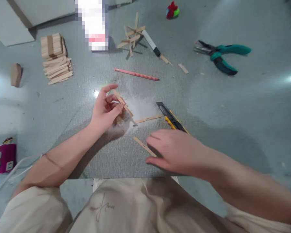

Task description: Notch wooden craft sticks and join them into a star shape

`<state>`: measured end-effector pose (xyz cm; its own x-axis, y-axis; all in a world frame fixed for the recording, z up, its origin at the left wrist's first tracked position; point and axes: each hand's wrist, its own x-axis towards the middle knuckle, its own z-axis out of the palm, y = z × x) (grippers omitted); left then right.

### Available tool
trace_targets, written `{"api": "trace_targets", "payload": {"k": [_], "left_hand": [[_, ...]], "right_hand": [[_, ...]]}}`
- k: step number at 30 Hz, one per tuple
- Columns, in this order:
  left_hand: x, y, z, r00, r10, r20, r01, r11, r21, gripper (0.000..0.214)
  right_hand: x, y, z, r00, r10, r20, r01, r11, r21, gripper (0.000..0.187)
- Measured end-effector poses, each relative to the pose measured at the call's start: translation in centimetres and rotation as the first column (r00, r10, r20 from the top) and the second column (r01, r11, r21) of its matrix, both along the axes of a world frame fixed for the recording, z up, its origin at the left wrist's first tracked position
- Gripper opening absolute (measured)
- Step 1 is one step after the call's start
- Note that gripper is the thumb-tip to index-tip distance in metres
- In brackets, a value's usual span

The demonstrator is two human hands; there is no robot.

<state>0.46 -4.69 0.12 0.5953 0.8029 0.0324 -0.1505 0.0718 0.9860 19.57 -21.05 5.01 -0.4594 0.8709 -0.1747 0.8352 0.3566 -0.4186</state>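
Observation:
My left hand (109, 108) is closed on a craft stick (128, 110), thumb and fingers pinching it at a slant above the table. Below and right of it, a second craft stick (149, 119) lies flat, with a small dark mark midway. My right hand (166, 147) is low over the table, thumb and fingers apart on either side of a third craft stick (142, 143); part of that stick is hidden by the hand. Just beyond my right hand lies a black and yellow utility knife (172, 118), its lower end covered by the hand.
A pink pencil (137, 74), a white glue pen (150, 42) and crossed sticks (132, 35) lie farther back. Teal-handled pliers (218, 55) are at right. Stick bundles (54, 47) and loose sticks (58, 69) sit at left, near a purple pack (8, 158).

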Motion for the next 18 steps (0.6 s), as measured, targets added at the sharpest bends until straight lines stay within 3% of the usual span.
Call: {"api": "trace_targets", "payload": {"k": [3,8,11,15,18], "left_hand": [[0.2,-0.2,0.1,1.0,0.023,-0.021,-0.023,1.0,0.004,0.041],[0.4,-0.3,0.4,0.998,0.035,-0.046,-0.035,0.999,0.002,0.036],[0.4,-0.4,0.5,0.999,0.034,-0.042,-0.034,0.999,-0.013,0.034],[0.3,-0.4,0.5,1.0,0.018,-0.015,-0.019,0.999,-0.045,0.033],[0.2,-0.6,0.7,1.0,0.006,0.008,-0.005,0.996,-0.085,0.027]], "right_hand": [[-1.2,-1.0,-0.6,0.992,0.032,0.119,-0.034,0.999,0.01,0.007],[-1.1,-0.5,-1.8,0.987,-0.021,0.161,0.006,0.996,0.092,0.01],[-0.9,-0.3,-1.7,0.993,0.019,0.119,-0.027,0.997,0.073,0.014],[-0.5,0.1,-0.9,0.996,0.03,-0.086,-0.036,0.997,-0.075,0.019],[0.2,0.8,-0.3,0.912,-0.083,-0.402,0.024,0.988,-0.15,0.018]]}}
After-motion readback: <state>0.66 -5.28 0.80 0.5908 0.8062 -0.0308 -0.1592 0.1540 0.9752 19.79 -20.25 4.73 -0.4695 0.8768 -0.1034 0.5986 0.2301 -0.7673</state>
